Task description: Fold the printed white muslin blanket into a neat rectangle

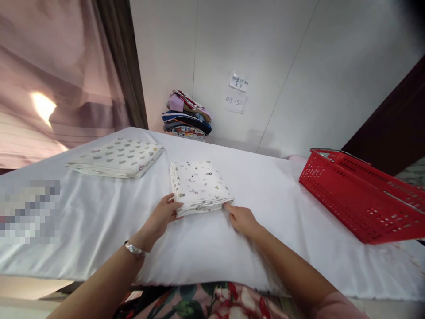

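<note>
A folded white cloth [201, 184] with a small scattered print lies flat in the middle of the table, its layered edge facing me. My left hand [162, 214] grips the near left corner, thumb on top and fingers below. At the near right corner, my right hand [242, 219] pinches the edge of the same cloth, its fingertips partly hidden under it. Farther left rests a second folded white cloth [121, 156], printed with rows of grey-green shapes, touched by neither hand.
A red plastic basket [358, 190] with metal handles stands at the right. Behind the table's far edge rises a stack of folded fabrics [187, 116] against the wall. A white sheet [265, 177] covers the table. Pink curtains [49, 66] hang at the left.
</note>
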The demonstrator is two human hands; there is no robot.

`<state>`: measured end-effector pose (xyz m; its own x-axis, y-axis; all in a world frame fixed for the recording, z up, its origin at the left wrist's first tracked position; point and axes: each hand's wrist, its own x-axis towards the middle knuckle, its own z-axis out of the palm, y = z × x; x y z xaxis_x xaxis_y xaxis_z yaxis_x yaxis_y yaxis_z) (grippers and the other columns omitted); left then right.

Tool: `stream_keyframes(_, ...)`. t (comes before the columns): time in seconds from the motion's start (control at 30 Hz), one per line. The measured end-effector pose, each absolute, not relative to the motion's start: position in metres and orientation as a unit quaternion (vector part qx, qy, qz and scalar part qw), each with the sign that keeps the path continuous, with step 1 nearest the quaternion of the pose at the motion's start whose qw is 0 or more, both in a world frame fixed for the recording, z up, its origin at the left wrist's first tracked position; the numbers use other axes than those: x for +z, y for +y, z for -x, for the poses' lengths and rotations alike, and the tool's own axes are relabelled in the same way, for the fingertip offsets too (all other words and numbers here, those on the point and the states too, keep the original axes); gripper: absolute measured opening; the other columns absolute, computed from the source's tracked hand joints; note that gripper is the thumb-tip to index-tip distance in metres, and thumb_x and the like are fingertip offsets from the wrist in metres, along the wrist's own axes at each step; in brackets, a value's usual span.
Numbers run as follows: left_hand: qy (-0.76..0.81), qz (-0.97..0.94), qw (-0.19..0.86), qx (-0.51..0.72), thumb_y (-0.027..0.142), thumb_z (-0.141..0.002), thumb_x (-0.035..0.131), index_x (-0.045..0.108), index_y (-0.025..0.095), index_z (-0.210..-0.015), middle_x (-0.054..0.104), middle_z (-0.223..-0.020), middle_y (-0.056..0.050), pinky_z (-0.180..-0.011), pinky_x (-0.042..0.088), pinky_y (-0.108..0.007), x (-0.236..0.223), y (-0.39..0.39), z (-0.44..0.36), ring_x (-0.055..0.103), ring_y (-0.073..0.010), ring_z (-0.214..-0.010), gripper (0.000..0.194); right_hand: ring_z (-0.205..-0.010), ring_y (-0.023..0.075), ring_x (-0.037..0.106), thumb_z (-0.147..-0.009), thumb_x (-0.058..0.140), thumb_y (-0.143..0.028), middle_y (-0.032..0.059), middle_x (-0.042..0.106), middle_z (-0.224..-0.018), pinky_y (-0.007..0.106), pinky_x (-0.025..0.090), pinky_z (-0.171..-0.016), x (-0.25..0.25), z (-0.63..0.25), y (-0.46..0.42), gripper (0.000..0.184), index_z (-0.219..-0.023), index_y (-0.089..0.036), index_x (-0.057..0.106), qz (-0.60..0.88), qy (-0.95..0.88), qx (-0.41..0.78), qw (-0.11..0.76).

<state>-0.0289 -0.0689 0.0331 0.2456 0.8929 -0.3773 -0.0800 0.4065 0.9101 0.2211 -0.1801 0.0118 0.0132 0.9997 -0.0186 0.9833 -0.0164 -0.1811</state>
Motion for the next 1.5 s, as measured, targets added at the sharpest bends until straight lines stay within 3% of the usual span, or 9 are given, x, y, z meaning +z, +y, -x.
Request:
stream_keyframes(0.23,0.492,-0.409,0.681,0.357,0.012,-0.072,0.062,0.03,0.017,-0.135,0.059,-0.111,-0.014,-0.064,0.055,-0.031,0.034,-0.066,0.028,0.065,-0.018,-0.077,0.071,-0.082,0.0199,0.061,-0.083,0.034,-0.017,0.0047,0.067,-0.096,0.027,0.034,-0.064,0.016,-0.208,-0.173,0.056,-0.137,-0.028,0.03,0.691,-0.722,0.047,-0.002)
stream_keyframes(0.4,0.499,-0.417,0.669,0.359,0.012,-0.071,0.063,0.032,0.018,-0.134,0.057,-0.116,-0.014,-0.062,0.055,-0.029,0.036,-0.067,0.028,0.064,-0.016,-0.074,0.07,-0.081,0.0218,0.062,-0.08,0.037,-0.014,0.0085,0.067,-0.092,0.028,0.036,-0.063,0.018,-0.21,-0.165,0.05,-0.13,-0.019,0.035,0.745,-0.663,0.034,-0.059)
stream_keyframes(0.53,0.5,-0.456,0.643,0.359,0.013,-0.068,0.064,0.033,0.021,-0.133,0.047,-0.129,-0.014,-0.057,0.054,-0.028,0.03,-0.068,0.031,0.063,-0.0134,-0.069,0.073,-0.08,0.0216,0.062,-0.081,0.034,-0.012,0.0076,0.066,-0.092,0.028,0.035,-0.061,0.019,-0.223,-0.165,0.046,-0.125,-0.023,0.04,0.756,-0.65,0.002,-0.082)
stream_keyframes(0.7,0.523,-0.465,0.62,0.355,0.011,-0.064,0.064,0.031,0.024,-0.135,0.04,-0.135,-0.014,-0.054,0.053,-0.026,0.02,-0.076,0.03,0.062,-0.0129,-0.071,0.079,-0.078,0.0204,0.062,-0.084,0.032,-0.013,0.0057,0.065,-0.09,0.027,0.034,-0.062,0.021,-0.233,-0.171,0.05,-0.13,-0.03,0.035,0.754,-0.647,-0.007,-0.112)
stream_keyframes(1.0,0.544,-0.481,0.599,0.338,0.014,-0.066,0.061,0.032,0.025,-0.135,0.04,-0.134,-0.013,-0.053,0.05,-0.023,0.02,-0.08,0.024,0.061,-0.013,-0.072,0.076,-0.085,0.0183,0.06,-0.084,0.033,-0.015,0.0028,0.066,-0.094,0.026,0.032,-0.063,0.025,-0.221,-0.169,0.047,-0.129,-0.028,0.036,0.723,-0.687,0.049,-0.057)
stream_keyframes(1.27,0.534,-0.503,0.592,0.334,0.013,-0.066,0.062,0.031,0.024,-0.135,0.037,-0.137,-0.013,-0.051,0.049,-0.02,0.019,-0.08,0.026,0.06,-0.0125,-0.074,0.077,-0.078,0.0209,0.061,-0.081,0.038,-0.012,0.0069,0.065,-0.088,0.027,0.034,-0.062,0.024,-0.244,-0.166,0.052,-0.131,-0.028,0.037,0.729,-0.664,0.013,-0.167)
stream_keyframes(1.5,0.529,-0.526,0.577,0.333,0.015,-0.067,0.062,0.03,0.025,-0.136,0.039,-0.136,-0.011,-0.054,0.049,-0.019,0.007,-0.08,0.025,0.061,-0.0128,-0.077,0.077,-0.078,0.0202,0.061,-0.083,0.037,-0.013,0.008,0.065,-0.092,0.027,0.031,-0.06,0.019,-0.24,-0.169,0.042,-0.123,-0.023,0.042,0.734,-0.663,0.012,-0.147)
